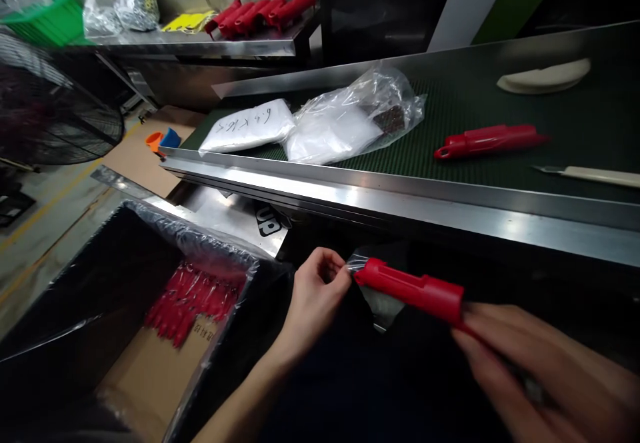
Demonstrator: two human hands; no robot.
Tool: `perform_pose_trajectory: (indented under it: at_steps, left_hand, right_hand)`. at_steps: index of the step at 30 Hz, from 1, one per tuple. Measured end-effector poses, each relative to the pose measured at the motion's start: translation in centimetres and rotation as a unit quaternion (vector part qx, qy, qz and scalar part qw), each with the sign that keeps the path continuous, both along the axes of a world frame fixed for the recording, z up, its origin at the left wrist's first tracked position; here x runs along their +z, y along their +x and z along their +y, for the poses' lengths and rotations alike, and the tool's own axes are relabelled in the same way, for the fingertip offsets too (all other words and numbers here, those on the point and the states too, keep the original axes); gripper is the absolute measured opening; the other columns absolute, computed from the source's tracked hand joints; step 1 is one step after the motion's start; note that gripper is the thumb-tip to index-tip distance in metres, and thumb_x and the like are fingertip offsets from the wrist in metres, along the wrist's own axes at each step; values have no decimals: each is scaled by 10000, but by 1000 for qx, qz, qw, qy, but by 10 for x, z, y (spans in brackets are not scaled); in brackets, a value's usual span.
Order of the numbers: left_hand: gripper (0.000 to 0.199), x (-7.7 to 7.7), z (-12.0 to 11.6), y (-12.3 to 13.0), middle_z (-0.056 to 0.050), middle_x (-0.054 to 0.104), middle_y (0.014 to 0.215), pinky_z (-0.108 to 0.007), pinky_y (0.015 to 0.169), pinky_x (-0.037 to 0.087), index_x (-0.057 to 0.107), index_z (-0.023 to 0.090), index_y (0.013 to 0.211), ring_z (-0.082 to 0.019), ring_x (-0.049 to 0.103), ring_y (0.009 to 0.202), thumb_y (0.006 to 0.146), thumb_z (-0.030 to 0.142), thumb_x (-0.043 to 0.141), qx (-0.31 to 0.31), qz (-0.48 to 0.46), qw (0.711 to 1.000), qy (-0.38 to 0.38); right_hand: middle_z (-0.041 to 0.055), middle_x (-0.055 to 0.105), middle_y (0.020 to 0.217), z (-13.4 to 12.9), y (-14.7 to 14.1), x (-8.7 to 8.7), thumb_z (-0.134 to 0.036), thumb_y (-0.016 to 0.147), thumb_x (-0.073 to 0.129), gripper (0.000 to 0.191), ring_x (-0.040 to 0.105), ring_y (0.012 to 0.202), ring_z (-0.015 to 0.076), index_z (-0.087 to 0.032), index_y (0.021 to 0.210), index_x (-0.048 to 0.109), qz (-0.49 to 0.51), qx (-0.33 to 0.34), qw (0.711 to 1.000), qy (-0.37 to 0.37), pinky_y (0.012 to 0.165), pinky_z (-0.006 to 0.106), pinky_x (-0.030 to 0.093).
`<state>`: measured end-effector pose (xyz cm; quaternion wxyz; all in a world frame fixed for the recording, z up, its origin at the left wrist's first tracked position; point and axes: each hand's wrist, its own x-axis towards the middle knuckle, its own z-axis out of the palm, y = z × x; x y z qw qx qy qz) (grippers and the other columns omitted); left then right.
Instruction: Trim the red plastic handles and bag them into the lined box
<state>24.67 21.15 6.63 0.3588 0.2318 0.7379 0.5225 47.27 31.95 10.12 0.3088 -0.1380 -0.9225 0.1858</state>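
Observation:
A red plastic part [410, 288] lies between my two hands, in front of the conveyor. My right hand [530, 356] grips its wide right end, with thumb and fingers closed on it. At the other end, my left hand [320, 290] pinches the edge of a clear plastic bag [381, 304], which hangs around and behind the narrow tip of the part. Another red part [493, 140] rests on the green conveyor belt [400, 166], near a pale-handled knife [595, 175].
White bag packs [250, 125] lie on the belt behind its metal edge [350, 193]. A lined box [160, 390] with bagged red parts stands at lower left. Several red parts [260, 15] sit on the back shelf. A fan [55, 96] stands far left.

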Motion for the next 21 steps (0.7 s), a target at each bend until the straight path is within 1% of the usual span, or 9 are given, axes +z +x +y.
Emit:
perform_pose_trajectory:
  at_steps: [3, 8, 12, 14, 16, 17, 19, 20, 21]
  left_hand:
    - [169, 6, 0, 5, 25, 526, 657, -219, 534, 371, 571, 157, 794, -99, 483, 571, 815, 308, 643, -7, -43, 999, 6]
    - [196, 12, -5, 11, 12, 562, 699, -216, 577, 406, 598, 147, 865, -102, 509, 608, 872, 342, 603, -16, -74, 996, 36]
    - [179, 7, -13, 7, -6, 579, 760, -231, 646, 417, 620, 154, 873, -119, 519, 691, 904, 328, 591, -23, -37, 998, 56]
    - [137, 2, -17, 9, -24, 596, 821, -242, 690, 416, 639, 160, 864, -134, 532, 756, 905, 284, 599, -31, -5, 997, 69]
    - [107, -3, -21, 17, -36, 602, 866, -253, 726, 419, 641, 168, 868, -144, 542, 802, 914, 242, 580, -28, 24, 995, 88]
    - [100, -6, -23, 23, -39, 604, 884, -258, 742, 423, 638, 171, 875, -147, 547, 818, 920, 225, 567, -25, 35, 994, 99]
    - [93, -10, -26, 35, -44, 611, 895, -264, 753, 433, 629, 174, 884, -151, 558, 826, 923, 195, 546, -23, 52, 991, 120]
    - [97, -11, -28, 40, -44, 615, 883, -264, 744, 438, 623, 173, 885, -149, 563, 813, 923, 180, 535, -22, 58, 990, 128]
    - [100, -11, -29, 43, -44, 618, 869, -263, 733, 442, 618, 171, 888, -146, 566, 798, 923, 168, 524, -19, 66, 988, 136]
  right_hand:
    - [63, 669, 1095, -3, -4, -6, -66, 810, 672, 440, 648, 1004, 167, -140, 1238, 597, -21, 51, 997, 48, 890, 248, 525]
    - [101, 632, 1167, -10, -14, -11, -41, 854, 581, 410, 600, 1078, 206, -124, 1255, 579, -56, 72, 995, 39, 872, 322, 513]
    - [91, 617, 1249, 1, -9, -22, -84, 905, 432, 409, 568, 1100, 257, -137, 1287, 569, -142, 161, 973, 83, 866, 419, 478]
    - [92, 624, 1251, 3, -10, -26, -76, 906, 407, 412, 571, 1108, 270, -124, 1282, 569, -141, 186, 967, 100, 872, 444, 464]
    - [95, 661, 1159, -3, -18, -26, -65, 884, 494, 364, 599, 1058, 256, -120, 1232, 587, -92, 154, 981, 80, 857, 427, 468]
    - [88, 673, 1097, -9, -24, -25, -56, 867, 550, 344, 617, 1006, 235, -130, 1200, 594, -61, 112, 991, 50, 838, 403, 476]
    - [54, 667, 1008, -26, -38, -24, -56, 849, 628, 333, 632, 887, 187, -176, 1158, 601, -6, -20, 999, -27, 792, 347, 492]
    - [39, 658, 997, -34, -44, -24, -70, 856, 639, 330, 630, 847, 170, -204, 1155, 601, 11, -87, 994, -68, 780, 327, 497]
    - [31, 650, 1016, -39, -49, -27, -84, 871, 631, 330, 629, 841, 162, -226, 1167, 598, 19, -124, 987, -101, 790, 317, 501]
